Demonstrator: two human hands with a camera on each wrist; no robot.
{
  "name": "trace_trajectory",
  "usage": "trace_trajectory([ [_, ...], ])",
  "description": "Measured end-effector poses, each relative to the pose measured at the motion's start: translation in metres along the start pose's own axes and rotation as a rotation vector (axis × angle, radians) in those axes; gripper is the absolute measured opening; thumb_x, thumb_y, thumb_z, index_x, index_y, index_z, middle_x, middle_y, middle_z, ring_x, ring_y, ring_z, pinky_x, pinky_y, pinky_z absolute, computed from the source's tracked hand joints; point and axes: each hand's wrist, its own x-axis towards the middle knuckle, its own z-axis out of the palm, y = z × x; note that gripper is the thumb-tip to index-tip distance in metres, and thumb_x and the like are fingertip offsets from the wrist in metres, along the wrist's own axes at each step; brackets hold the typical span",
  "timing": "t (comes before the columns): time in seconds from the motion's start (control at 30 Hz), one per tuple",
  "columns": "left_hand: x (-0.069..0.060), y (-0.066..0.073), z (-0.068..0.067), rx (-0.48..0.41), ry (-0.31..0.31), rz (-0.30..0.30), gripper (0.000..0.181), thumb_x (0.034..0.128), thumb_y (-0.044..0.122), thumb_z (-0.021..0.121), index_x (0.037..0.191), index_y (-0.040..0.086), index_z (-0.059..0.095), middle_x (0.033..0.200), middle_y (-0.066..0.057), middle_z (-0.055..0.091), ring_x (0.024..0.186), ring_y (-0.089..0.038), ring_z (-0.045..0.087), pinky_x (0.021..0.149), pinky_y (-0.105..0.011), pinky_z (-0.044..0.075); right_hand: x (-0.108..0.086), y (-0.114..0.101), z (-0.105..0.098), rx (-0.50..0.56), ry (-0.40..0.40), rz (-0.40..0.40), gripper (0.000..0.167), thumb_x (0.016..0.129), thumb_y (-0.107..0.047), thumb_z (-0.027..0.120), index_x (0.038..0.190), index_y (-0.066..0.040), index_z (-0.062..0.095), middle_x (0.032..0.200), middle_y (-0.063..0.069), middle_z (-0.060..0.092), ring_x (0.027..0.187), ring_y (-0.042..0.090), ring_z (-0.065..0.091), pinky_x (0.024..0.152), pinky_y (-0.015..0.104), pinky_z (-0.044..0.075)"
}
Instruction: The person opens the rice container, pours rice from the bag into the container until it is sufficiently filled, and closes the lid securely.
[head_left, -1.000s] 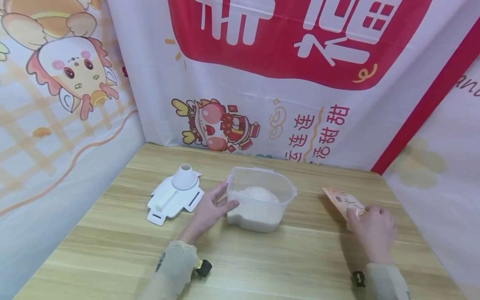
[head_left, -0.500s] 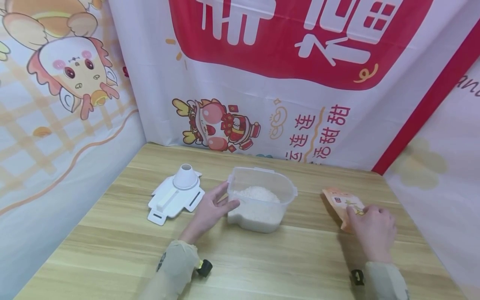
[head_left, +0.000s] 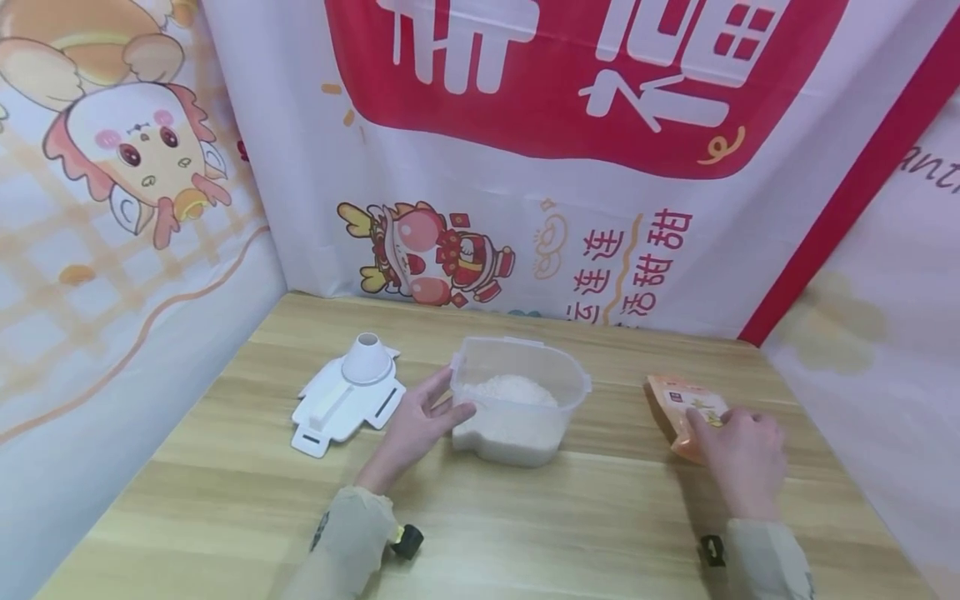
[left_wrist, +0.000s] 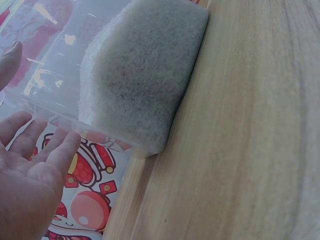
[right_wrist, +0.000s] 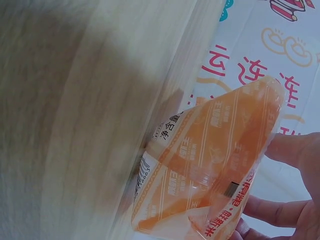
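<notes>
A clear plastic container (head_left: pixel 517 429), partly filled with white rice (left_wrist: pixel 145 70), stands on the wooden table. My left hand (head_left: pixel 423 417) rests at its left corner, thumb by the front wall and loosely straight fingers along the side. Over to the right, my right hand (head_left: pixel 742 458) pinches an orange snack packet (right_wrist: pixel 205 160) by its near edge, between thumb and fingers. The packet (head_left: pixel 678 408) leans low over the tabletop, its printed face up; whether its underside touches the wood I cannot tell. Some right fingertips are hidden behind it.
Left of the container lies a flat white plastic piece (head_left: pixel 348 404) with slotted tabs, a cone-shaped part (head_left: pixel 367 362) on its far end. Printed cloth sheets (head_left: pixel 517 192) border the wooden table (head_left: pixel 510 533) at the back and both sides.
The orange packet has tilted down, showing more of its printed face, while my right hand keeps hold of it. My left hand and the container stay put; the head view has shifted slightly.
</notes>
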Motion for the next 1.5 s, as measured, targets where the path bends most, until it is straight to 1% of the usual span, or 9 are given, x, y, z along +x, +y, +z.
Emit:
trace_trajectory([
  [0.43, 0.001, -0.001, 0.000, 0.013, -0.007, 0.002, 0.076, 0.0858, 0.029, 0.079, 0.150, 0.016, 0.041, 0.154, -0.001, 0.035, 0.132, -0.025, 0.045, 0.100, -0.030, 0.044, -0.001, -0.003, -0.003, 0.017, -0.013, -0.005, 0.069, 0.091, -0.055, 0.061, 0.110, 0.012, 0.061, 0.112, 0.039, 0.047, 0.104, 0.055, 0.042, 0.068, 0.066, 0.044],
  [0.77, 0.003, 0.000, 0.002, 0.025, -0.025, 0.034, 0.075, 0.0855, 0.031, 0.079, 0.150, 0.018, 0.042, 0.154, 0.000, 0.036, 0.134, -0.025, 0.043, 0.100, -0.031, 0.045, -0.008, -0.003, -0.005, 0.072, 0.057, -0.010, 0.057, 0.093, -0.043, 0.062, 0.106, 0.013, 0.062, 0.111, 0.037, 0.050, 0.104, 0.053, 0.043, 0.073, 0.065, 0.042],
  [0.93, 0.003, -0.002, 0.005, 0.020, -0.030, 0.048, 0.073, 0.0854, 0.028, 0.079, 0.149, 0.017, 0.044, 0.153, -0.001, 0.037, 0.136, -0.025, 0.040, 0.101, -0.031, 0.044, -0.026, -0.017, -0.009, 0.174, 0.155, 0.006, 0.047, 0.094, -0.035, 0.063, 0.108, 0.010, 0.065, 0.113, 0.034, 0.053, 0.107, 0.049, 0.044, 0.079, 0.063, 0.041],
  [1.07, 0.002, -0.003, 0.006, 0.017, -0.022, 0.052, 0.074, 0.0842, 0.030, 0.080, 0.148, 0.018, 0.045, 0.153, 0.002, 0.038, 0.136, -0.024, 0.040, 0.101, -0.029, 0.044, -0.039, -0.038, -0.012, 0.318, 0.246, -0.072, 0.034, 0.091, -0.024, 0.067, 0.103, 0.008, 0.068, 0.103, 0.030, 0.058, 0.099, 0.045, 0.048, 0.077, 0.055, 0.039],
  [1.13, 0.001, -0.004, 0.006, 0.009, -0.017, 0.057, 0.074, 0.0832, 0.031, 0.081, 0.147, 0.019, 0.046, 0.152, 0.004, 0.039, 0.136, -0.022, 0.040, 0.101, -0.028, 0.044, -0.044, -0.052, -0.014, 0.404, 0.258, -0.118, 0.028, 0.089, -0.019, 0.068, 0.101, 0.006, 0.070, 0.100, 0.025, 0.062, 0.094, 0.040, 0.053, 0.077, 0.044, 0.042],
  [1.23, 0.002, -0.003, 0.005, 0.011, -0.012, 0.057, 0.073, 0.0830, 0.031, 0.081, 0.147, 0.021, 0.047, 0.151, 0.006, 0.040, 0.135, -0.020, 0.041, 0.101, -0.027, 0.044, -0.055, -0.074, -0.019, 0.543, 0.161, -0.122, 0.025, 0.090, -0.016, 0.071, 0.107, 0.002, 0.070, 0.106, 0.018, 0.065, 0.094, 0.031, 0.059, 0.073, 0.021, 0.044],
  [1.3, 0.001, -0.002, 0.004, 0.026, 0.001, 0.050, 0.073, 0.0822, 0.034, 0.081, 0.146, 0.022, 0.048, 0.150, 0.007, 0.040, 0.134, -0.018, 0.042, 0.100, -0.027, 0.044, -0.063, -0.090, -0.021, 0.655, 0.035, -0.091, 0.029, 0.091, -0.015, 0.071, 0.116, 0.000, 0.067, 0.118, 0.016, 0.064, 0.103, 0.028, 0.061, 0.078, 0.018, 0.049],
  [1.4, 0.001, 0.000, 0.002, 0.047, 0.024, 0.029, 0.075, 0.0807, 0.037, 0.082, 0.146, 0.023, 0.047, 0.150, 0.006, 0.040, 0.133, -0.018, 0.043, 0.099, -0.027, 0.045, -0.074, -0.111, -0.020, 0.813, -0.168, -0.022, 0.043, 0.091, -0.011, 0.070, 0.131, -0.002, 0.057, 0.134, 0.015, 0.054, 0.120, 0.028, 0.053, 0.096, 0.029, 0.048],
  [1.5, 0.001, 0.001, 0.001, 0.060, 0.031, 0.018, 0.077, 0.0799, 0.040, 0.082, 0.146, 0.024, 0.047, 0.151, 0.006, 0.040, 0.134, -0.018, 0.042, 0.099, -0.027, 0.045, -0.082, -0.127, -0.016, 0.945, -0.275, 0.003, 0.058, 0.088, -0.007, 0.072, 0.141, -0.002, 0.048, 0.143, 0.015, 0.046, 0.129, 0.029, 0.045, 0.105, 0.043, 0.042],
])
